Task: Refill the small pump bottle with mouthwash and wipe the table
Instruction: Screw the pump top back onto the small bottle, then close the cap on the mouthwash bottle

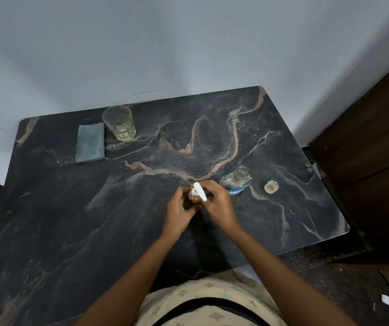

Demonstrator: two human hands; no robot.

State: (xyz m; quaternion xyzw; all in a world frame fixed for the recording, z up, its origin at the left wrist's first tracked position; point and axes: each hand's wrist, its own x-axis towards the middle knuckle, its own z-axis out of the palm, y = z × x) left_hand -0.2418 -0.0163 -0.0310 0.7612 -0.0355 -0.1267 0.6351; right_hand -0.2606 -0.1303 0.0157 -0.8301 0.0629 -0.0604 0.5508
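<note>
The small pump bottle (194,196) with a white pump head (200,191) stands at the middle of the dark marble table (94,220). My left hand (180,211) wraps around the bottle's body. My right hand (219,204) has its fingers on the pump top. Just right of my hands stands the clear mouthwash bottle (236,181) with a blue label and no cap on. Its clear cap (271,186) lies on the table further right. A folded grey-green cloth (90,142) lies at the back left.
A drinking glass (119,123) with a little pale liquid stands beside the cloth at the back left. A white wall runs behind the table. Dark wooden furniture (365,161) stands close to the table's right edge.
</note>
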